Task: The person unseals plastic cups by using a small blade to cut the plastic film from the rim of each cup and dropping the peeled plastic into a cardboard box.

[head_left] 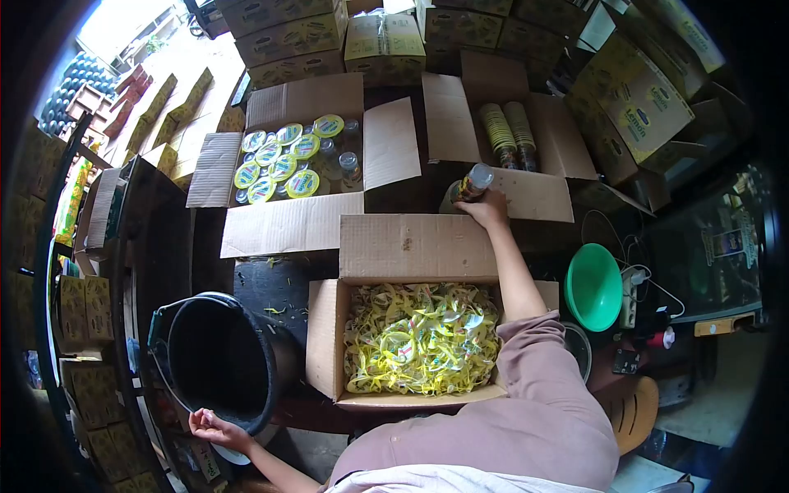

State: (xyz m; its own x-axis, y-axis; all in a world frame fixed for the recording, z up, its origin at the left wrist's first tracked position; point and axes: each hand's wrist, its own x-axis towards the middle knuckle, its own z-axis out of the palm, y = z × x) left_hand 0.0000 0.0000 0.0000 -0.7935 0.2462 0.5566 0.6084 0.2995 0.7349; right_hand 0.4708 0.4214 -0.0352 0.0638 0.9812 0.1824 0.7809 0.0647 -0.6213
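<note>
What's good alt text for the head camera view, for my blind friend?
A person's right hand holds one or more printed plastic cups, beyond an open carton of crinkled yellow pieces. The left hand is near a black bucket's rim.

Patterned dark and yellow on the clear-ended plastic cylinder [471,186]; green across the round plastic bowl [594,287]; mauve along the fabric sleeve [530,349].
</note>
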